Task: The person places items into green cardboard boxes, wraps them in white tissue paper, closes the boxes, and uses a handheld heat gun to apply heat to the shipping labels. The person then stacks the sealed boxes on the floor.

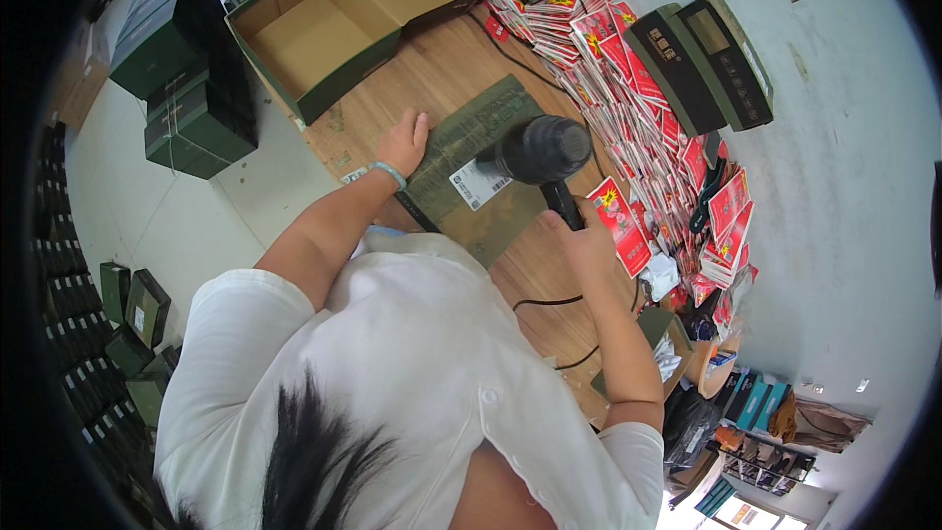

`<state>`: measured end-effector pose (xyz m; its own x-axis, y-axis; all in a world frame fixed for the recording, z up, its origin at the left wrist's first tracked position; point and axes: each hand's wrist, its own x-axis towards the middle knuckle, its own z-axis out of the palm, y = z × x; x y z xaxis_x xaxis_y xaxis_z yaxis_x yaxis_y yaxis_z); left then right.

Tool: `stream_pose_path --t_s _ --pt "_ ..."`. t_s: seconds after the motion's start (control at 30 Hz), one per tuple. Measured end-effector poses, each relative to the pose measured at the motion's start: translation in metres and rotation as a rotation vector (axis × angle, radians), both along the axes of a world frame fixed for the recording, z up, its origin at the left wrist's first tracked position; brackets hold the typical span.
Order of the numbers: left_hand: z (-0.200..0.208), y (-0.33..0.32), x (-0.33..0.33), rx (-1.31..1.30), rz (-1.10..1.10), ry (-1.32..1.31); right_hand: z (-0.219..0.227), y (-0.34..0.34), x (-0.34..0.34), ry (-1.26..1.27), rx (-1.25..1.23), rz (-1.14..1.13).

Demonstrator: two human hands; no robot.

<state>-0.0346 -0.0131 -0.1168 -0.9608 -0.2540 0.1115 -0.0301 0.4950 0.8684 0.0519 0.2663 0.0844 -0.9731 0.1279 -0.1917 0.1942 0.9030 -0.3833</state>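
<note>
My right hand (589, 250) grips a black hair dryer (537, 151) by its handle, its barrel over a flat dark-green printed piece (476, 128), possibly a box lid. A white printed label (480, 184) lies on that piece, close to the dryer's nozzle, which hides part of the surface. My left hand (402, 144) rests open at the left edge of the green piece, fingers stretched out; a pale bracelet circles that wrist. Whether its fingertips press on the piece or on the wooden table (417, 64) I cannot tell.
An open green box (324, 29) with a brown inside stands at the far left. Many red cards (628, 88) spread along the right side, with two green boxes (687, 64) beyond. A black cord (549, 301) crosses the table. Stacked green boxes (201, 123) stand left.
</note>
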Motion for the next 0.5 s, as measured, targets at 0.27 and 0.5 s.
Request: stream_pose_path --t_s 0.27,0.5 --pt "-0.002 0.0 0.0 0.032 0.006 -0.011 0.01 0.019 0.032 0.037 -0.029 -0.001" --pt "-0.001 0.0 0.0 0.056 0.01 0.025 -0.002 0.026 0.044 0.038 -0.052 0.0"
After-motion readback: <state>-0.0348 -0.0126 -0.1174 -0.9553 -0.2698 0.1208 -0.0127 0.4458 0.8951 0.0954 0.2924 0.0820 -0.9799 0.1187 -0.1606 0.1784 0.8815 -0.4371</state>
